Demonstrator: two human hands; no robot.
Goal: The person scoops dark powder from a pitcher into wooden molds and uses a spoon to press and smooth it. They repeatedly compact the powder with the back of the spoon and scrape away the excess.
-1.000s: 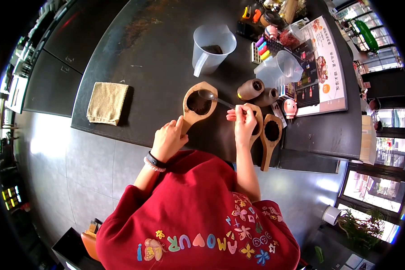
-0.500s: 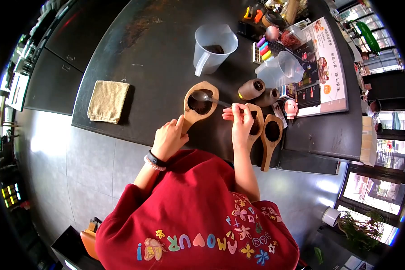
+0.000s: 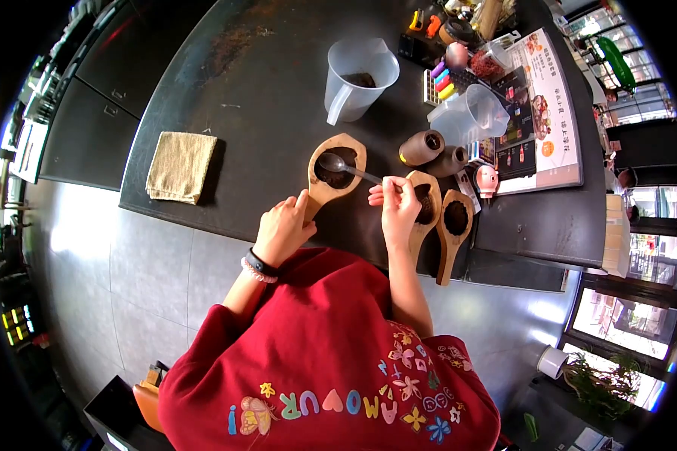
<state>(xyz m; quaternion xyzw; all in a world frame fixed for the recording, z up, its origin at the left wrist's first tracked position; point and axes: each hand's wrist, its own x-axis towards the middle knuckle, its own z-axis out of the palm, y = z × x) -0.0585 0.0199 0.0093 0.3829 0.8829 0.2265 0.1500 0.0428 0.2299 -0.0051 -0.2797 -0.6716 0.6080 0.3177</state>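
A wooden mold [image 3: 353,149] with dark material in its round hollow lies on the black table. My left hand [image 3: 282,228] is closed round its handle at the near end. Between the fingers of my right hand [image 3: 399,207] is a metal spoon [image 3: 365,175], its bowl resting over the dark material in the hollow. Two more wooden molds, one [image 3: 418,237] partly behind my right hand and another [image 3: 447,252] further right, also hold dark material. Beyond them stands a clear plastic pitcher [image 3: 346,68] with some dark stuff at its bottom.
A folded tan cloth [image 3: 181,167] lies at the left of the table [image 3: 278,90]. Two brown cylinders [image 3: 421,148] stand right of the first mold. Further right are a second clear pitcher [image 3: 470,116], colored markers [image 3: 442,80], a pink figurine [image 3: 487,180] and a printed menu sheet [image 3: 557,135].
My right hand and the spoon have shifted slightly to the left, the spoon bowl moving a little within the hollow. My left hand stays on the handle.
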